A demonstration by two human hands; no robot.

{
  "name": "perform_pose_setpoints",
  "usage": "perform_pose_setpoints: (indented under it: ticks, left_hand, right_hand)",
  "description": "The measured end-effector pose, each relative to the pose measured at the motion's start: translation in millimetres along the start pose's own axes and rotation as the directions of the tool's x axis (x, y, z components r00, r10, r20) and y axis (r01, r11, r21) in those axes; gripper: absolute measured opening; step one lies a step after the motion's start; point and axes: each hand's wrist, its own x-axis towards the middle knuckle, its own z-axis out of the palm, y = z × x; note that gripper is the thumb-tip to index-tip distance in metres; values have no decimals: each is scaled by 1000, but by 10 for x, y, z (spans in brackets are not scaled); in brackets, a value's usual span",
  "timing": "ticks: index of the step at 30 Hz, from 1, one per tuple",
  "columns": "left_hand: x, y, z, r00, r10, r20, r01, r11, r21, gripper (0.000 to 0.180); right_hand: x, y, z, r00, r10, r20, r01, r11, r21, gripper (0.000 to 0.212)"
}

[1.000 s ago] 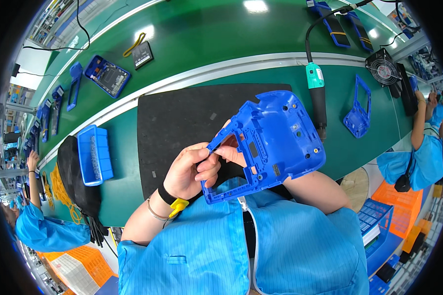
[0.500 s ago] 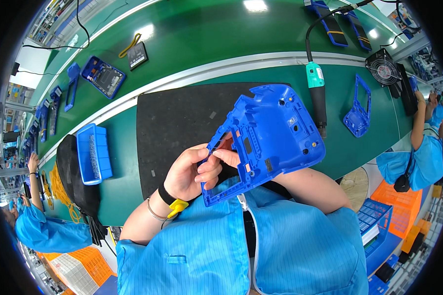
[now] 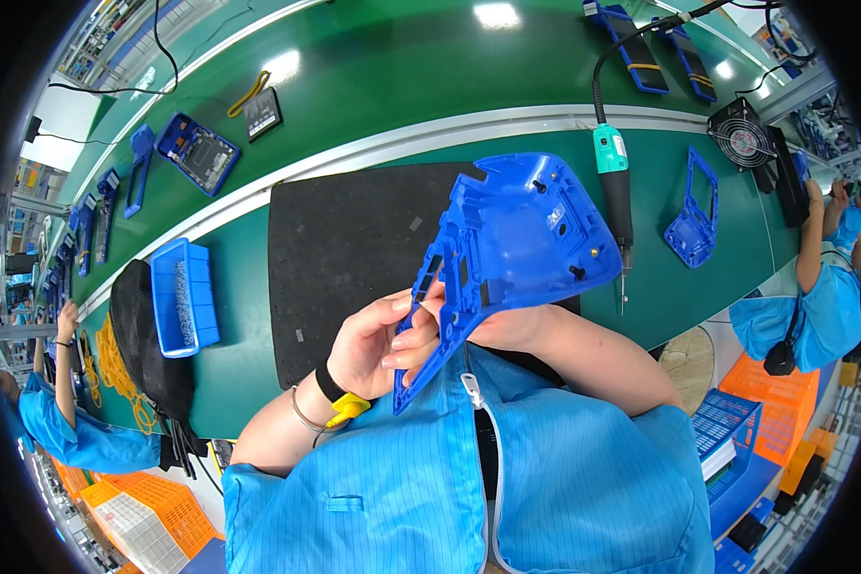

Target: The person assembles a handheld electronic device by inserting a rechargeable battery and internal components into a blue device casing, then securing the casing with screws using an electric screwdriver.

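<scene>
Above the black mat, a blue plastic housing with a rectangular frame end is held up in both hands. My left hand grips the frame end, its fingers bent round the edge. My right hand is behind the housing near its middle, its fingers partly covered by the part. The housing is tilted, its hollow side with small brass inserts and dark holes showing. A teal and black electric screwdriver hangs on its cable just right of the housing.
On the left stands a blue bin of small metal parts, beside a black mesh bag and yellow cords. Another blue housing and a fan lie right. A battery is beyond the rail. Co-workers sit at both sides.
The housing has turned in my hands, so its frame end now appears narrower and more edge-on. My right hand has shifted away from the frame opening to behind the housing.
</scene>
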Motion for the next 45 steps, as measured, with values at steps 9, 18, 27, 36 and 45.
perform_pose_setpoints:
  ticks: [9, 18, 27, 36, 45]
  left_hand:
    - [-46, -123, -116, 991, 1, 131, 10, 997, -79, 22]
    - [18, 207, -65, 936, 344, 80, -351, 930, 107, 21]
    - [55, 371, 31, 774, 626, -97, -393, 594, 702, 22]
    - [140, 283, -29, 742, 669, -29, -282, 351, 893, 26]
    - [207, 46, 137, 608, 444, 659, 1, -830, 558, 50]
  right_hand:
    - [-115, 133, 178, 981, -175, -79, 174, 985, -21, 21]
    - [135, -39, -119, 965, 255, 59, -256, 967, -3, 14]
    - [117, 24, -310, 975, 208, 75, -173, 928, -329, 11]
    - [89, 62, -312, 851, 463, 250, -493, 538, 684, 19]
    - [77, 113, -278, 871, 486, 76, -304, 409, 861, 16]
